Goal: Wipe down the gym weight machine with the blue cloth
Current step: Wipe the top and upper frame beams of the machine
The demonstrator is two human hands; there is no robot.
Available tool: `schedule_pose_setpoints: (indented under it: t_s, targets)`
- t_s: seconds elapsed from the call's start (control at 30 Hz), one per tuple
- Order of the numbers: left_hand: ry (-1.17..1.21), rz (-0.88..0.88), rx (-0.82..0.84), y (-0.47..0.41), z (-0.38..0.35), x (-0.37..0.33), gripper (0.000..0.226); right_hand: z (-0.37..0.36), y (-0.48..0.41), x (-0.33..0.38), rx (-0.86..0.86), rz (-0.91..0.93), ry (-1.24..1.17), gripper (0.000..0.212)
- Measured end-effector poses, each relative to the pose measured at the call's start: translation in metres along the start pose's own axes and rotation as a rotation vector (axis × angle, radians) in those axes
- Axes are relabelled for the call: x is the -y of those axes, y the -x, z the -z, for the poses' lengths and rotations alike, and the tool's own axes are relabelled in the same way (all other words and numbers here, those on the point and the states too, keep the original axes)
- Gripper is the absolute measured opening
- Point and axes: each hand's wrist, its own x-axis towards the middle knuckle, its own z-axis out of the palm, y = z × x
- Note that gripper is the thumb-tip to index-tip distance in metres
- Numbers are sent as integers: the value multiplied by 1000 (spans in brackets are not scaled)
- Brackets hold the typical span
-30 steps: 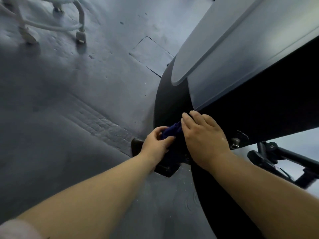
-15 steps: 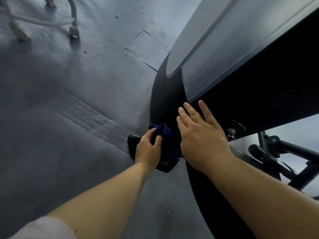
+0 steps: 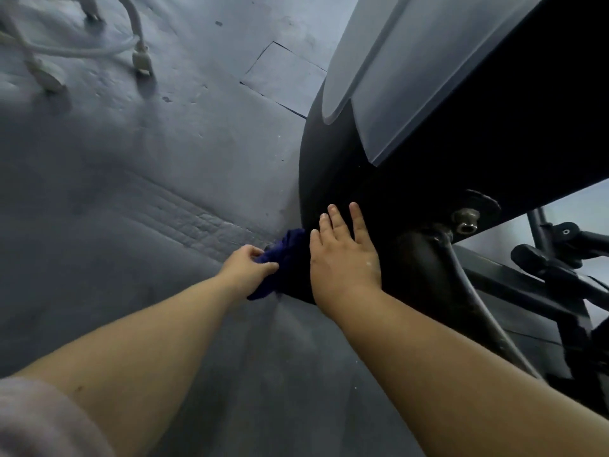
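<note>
The gym machine fills the right side: a black rounded housing (image 3: 326, 179) under a grey sloping panel (image 3: 412, 70). A dark blue cloth (image 3: 283, 258), bunched, lies against the housing's low front edge near the floor. My left hand (image 3: 248, 268) grips the cloth from the left, fingers curled round it. My right hand (image 3: 344, 258) lies flat on the black housing just right of the cloth, fingers straight and slightly spread. The housing's lowest part is hidden behind both hands.
Dark grey rubber floor (image 3: 148, 192) spreads left, with a square inset tile (image 3: 283, 77) near the machine. A white tubular frame with feet (image 3: 138, 61) stands at the top left. A bolt (image 3: 464, 221) and black levers (image 3: 553, 258) stick out at the right.
My left hand has carried the cloth down and left along the housing's edge. My right hand's fingers have straightened from a curled hold to lying flat on the housing.
</note>
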Motion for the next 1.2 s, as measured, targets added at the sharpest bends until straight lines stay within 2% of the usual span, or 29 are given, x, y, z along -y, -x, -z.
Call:
schedule_pose_setpoints:
  t_s: [0.1, 0.27, 0.33, 0.4, 0.47, 0.53, 0.6, 0.67, 0.73, 0.8, 0.83, 0.87, 0.97, 1.1, 1.2]
  targets:
    - [-43, -55, 58, -5, 15, -1, 22, -31, -19, 28, 7, 26, -285, 73]
    - [-250, -36, 110, 2, 20, 16, 42, -95, -45, 88, 64, 86, -798, 76]
    - [-194, -10, 125, 4, 18, 29, 43, -113, -54, 107, 80, 22, -1058, 75]
    - [-97, -1, 96, 1, 19, 42, 40, -126, -62, 121, 40, -45, -1160, 66]
    - [-191, -61, -28, -6, 28, 54, 38, -135, -69, 130, -27, -66, -1117, 53]
    - [-544, -117, -115, -15, 43, 71, 51, -134, -72, 131, -159, -88, -1030, 43]
    - [-871, -59, 8, -18, 55, 88, 78, -125, -79, 126, -343, -143, -950, 33]
    - [-1019, 61, 198, -15, 58, 98, 98, -119, -94, 119, -399, -135, -825, 30]
    - [-1078, 93, 272, -13, 55, 100, 105, -119, -108, 118, -292, -121, -679, 33]
    - [-1109, 90, 279, -10, 53, 96, 108, -125, -115, 120, -153, -129, -630, 44]
    - [-1119, 84, 282, -9, 52, 94, 108, -131, -115, 122, -140, -111, -602, 48]
    - [-1122, 77, 285, -8, 53, 94, 107, -137, -114, 123, -166, -72, -556, 48]
    - [-1101, 51, 293, -9, 57, 96, 105, -152, -106, 118, -293, 26, -433, 30]
    - [-1125, 8, 232, -11, 58, 97, 91, -172, -94, 124, -381, 7, -454, 34]
    - [-1210, -159, 185, -7, 52, 100, 88, -184, -82, 127, -437, -7, -543, 37]
